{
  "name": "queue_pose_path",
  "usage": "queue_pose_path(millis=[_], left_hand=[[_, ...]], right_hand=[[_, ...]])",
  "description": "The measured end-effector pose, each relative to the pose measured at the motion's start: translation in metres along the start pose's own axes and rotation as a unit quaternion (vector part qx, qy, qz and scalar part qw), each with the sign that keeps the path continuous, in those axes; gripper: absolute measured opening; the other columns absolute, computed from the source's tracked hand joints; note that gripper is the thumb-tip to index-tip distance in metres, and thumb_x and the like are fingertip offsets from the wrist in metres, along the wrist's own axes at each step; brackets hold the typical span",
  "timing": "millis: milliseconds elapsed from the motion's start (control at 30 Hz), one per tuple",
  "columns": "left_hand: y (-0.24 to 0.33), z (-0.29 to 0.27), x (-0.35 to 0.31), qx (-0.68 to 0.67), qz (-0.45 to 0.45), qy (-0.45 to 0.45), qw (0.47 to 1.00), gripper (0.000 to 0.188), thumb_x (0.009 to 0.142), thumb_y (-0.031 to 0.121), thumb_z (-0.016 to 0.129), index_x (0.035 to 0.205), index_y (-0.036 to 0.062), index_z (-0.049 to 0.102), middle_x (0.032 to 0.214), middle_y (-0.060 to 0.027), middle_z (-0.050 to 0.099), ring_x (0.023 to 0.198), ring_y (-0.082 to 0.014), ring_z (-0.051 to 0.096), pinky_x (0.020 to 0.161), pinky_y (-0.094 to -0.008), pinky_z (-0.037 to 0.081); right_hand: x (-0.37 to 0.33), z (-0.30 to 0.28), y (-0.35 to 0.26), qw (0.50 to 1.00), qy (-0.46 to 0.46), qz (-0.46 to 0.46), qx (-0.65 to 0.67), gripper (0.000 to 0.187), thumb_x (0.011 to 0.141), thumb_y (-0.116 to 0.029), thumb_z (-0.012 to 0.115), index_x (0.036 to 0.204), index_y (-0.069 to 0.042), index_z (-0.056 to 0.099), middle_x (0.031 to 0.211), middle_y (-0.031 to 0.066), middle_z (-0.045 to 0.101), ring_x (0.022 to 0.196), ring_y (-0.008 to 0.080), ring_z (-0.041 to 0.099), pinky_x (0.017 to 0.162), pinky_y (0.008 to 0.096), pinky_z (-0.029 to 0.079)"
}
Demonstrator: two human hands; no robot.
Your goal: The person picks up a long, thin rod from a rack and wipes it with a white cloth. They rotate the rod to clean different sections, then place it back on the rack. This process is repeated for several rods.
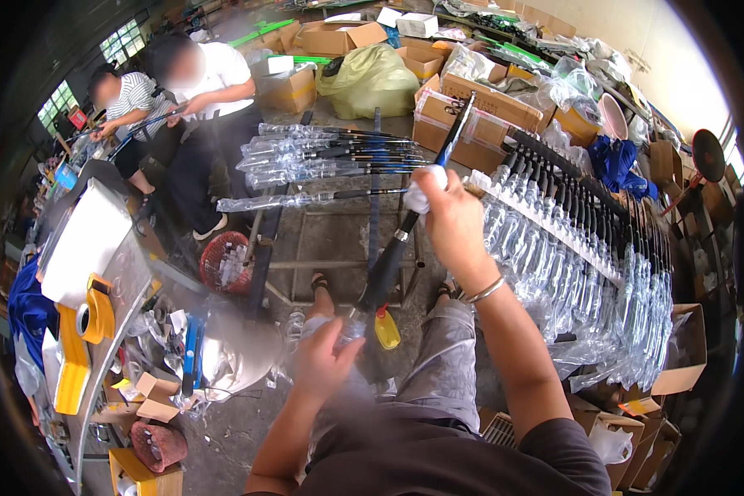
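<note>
A fishing rod (386, 266) with a black grip and a blue-and-black shaft slants across in front of me, its guide end up and away. My right hand (449, 217) is closed around the shaft, pressing a wad of white cloth (426, 187) against it. At the lower end, my left hand (326, 361) is slightly blurred, with thumb and fingers around the butt, where something clear shows between them. Just beyond, several rods with plastic-wrapped handles (281, 201) lie on a metal frame stand (331, 265).
On my right, a rack (546, 217) holds many rods in clear sleeves. Cardboard boxes (450, 132) and a yellowish sack (370, 81) stand ahead. Two people (211, 87) handle rods at the far left. A red basket (226, 263), a yellow bottle (386, 329) and a cluttered table (128, 289) are nearby.
</note>
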State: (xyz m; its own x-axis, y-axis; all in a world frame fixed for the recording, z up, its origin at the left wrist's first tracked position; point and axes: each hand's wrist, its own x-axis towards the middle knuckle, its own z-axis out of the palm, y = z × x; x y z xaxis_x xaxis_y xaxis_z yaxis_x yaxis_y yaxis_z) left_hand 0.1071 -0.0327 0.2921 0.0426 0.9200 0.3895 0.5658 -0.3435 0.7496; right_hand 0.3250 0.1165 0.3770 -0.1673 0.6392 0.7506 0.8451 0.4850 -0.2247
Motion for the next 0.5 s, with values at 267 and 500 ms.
queue_pose_path(millis=[267,500], left_hand=[[0.000,0.002,0.015,0.074,0.061,0.092,0.991,0.037,0.070,0.003,0.076,0.103,-0.0031,0.059,0.086,-0.0177,0.062,0.073,-0.0356,0.062,0.063,-0.0371,0.049],[-0.005,-0.004,0.011,-0.067,-0.029,0.029,0.997,0.032,0.075,0.004,0.076,0.102,-0.0033,0.059,0.078,-0.0086,0.061,0.062,-0.0154,0.059,0.055,-0.0263,0.045]], right_hand=[[-0.019,0.004,-0.022,0.995,-0.064,0.031,0.075,0.038,0.074,0.003,0.057,0.108,-0.014,0.056,0.089,0.0177,0.059,0.066,0.0374,0.062,0.057,0.0452,0.051],[-0.010,-0.002,-0.013,0.910,-0.159,0.003,0.383,0.041,0.072,0.012,0.049,0.107,-0.006,0.059,0.100,0.0177,0.063,0.086,0.0308,0.065,0.075,0.0361,0.052]])
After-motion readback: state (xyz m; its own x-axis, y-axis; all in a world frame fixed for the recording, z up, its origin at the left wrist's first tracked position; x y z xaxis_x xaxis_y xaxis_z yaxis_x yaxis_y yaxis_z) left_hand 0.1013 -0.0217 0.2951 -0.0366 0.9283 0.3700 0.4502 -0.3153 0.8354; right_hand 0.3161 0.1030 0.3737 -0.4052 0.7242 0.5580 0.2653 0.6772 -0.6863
